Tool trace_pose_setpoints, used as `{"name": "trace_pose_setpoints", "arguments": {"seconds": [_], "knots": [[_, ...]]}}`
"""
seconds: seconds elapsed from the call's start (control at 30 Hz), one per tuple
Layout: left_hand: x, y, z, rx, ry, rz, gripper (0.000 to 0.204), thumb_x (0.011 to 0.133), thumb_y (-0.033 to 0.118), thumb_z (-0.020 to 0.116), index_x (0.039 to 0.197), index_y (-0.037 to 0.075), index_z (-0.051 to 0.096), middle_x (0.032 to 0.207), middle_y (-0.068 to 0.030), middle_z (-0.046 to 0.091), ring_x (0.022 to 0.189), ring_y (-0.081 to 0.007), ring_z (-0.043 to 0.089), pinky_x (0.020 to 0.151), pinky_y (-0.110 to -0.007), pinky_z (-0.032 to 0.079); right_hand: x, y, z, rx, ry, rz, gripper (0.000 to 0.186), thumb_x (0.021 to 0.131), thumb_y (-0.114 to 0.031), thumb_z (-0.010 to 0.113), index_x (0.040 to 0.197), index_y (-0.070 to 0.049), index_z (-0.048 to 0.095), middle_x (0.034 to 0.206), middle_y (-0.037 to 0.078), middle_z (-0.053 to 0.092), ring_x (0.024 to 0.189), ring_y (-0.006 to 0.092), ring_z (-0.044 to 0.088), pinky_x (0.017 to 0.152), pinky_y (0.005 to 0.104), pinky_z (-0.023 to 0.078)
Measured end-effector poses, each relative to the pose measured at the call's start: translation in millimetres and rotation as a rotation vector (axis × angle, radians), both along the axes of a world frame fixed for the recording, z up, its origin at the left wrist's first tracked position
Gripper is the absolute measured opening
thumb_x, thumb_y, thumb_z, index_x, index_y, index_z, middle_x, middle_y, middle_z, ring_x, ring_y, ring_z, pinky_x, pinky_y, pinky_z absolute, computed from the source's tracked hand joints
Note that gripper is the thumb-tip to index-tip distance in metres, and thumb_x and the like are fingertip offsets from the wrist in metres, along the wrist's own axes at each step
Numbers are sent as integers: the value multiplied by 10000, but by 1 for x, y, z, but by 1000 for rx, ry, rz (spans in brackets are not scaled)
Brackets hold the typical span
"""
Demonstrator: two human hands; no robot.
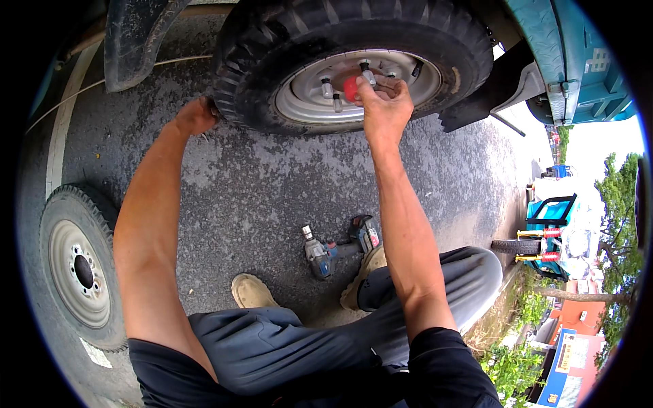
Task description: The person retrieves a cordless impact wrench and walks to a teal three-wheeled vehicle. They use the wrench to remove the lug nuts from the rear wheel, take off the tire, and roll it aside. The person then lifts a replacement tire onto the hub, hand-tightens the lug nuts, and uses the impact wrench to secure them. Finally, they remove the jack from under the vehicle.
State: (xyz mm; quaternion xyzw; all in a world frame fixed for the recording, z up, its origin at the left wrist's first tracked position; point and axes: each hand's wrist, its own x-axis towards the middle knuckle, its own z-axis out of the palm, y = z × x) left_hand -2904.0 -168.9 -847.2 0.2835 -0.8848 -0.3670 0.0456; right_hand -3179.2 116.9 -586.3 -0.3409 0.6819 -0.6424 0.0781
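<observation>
Straight ahead of me, beside the teal vehicle [564,51], stands the big wheel [340,64], its black tyre chunky-treaded, dusty, with a tan smear on the sidewall. Inside it sits the pale grey rim [296,109], scuffed and grimy. My right hand [386,95] reaches into that rim, fingers bent well inward, partly closed; I can't tell whether they grip anything. My left hand [196,117] is at the tread's edge, its fingertips too dark to tell how open they are. Just beside my right thumb are the red hub centre [351,88] and small, dark-ended silver fittings [326,90].
</observation>
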Motion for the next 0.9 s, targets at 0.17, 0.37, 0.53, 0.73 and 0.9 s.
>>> {"name": "trace_pose_setpoints", "arguments": {"seconds": [0.17,0.37,0.53,0.73,0.9], "knots": [[-20,27,13,-234,8,-1,298,945,198,545,1154,65,712,1173,-226,721,1110,-466,650,887,-512,527,1,12,1,-26,-157,-40,314,898,-29,796,1110,96,601,986,156,725,789,146,725,644,262,595],[-22,29,19,-239,18,-7,319,938,211,580,1195,63,698,1213,-224,704,1147,-447,636,915,-493,523,-6,7,-18,-148,45,-48,309,911,-21,784,1116,95,583,928,165,725,701,155,716,592,264,595],[30,-26,-8,-63,147,35,326,924,205,602,1211,74,682,1247,-208,694,1163,-425,630,940,-486,510,21,-13,-6,-166,-173,-13,304,917,-24,781,1113,97,582,940,169,722,710,153,713,571,268,599],[-13,11,9,-213,-33,-34,272,911,208,623,1142,85,698,1201,-217,706,1125,-426,643,904,-500,502,3,6,-10,-116,-98,-78,323,937,-78,782,1104,111,580,887,177,719,677,161,708,534,266,584],[-7,5,-7,-243,56,11,243,906,195,622,1098,87,723,1113,-212,726,1080,-452,649,868,-500,515,8,3,-7,-107,-148,-48,348,950,-113,777,1090,126,566,874,181,713,655,168,701,511,263,574]]}}
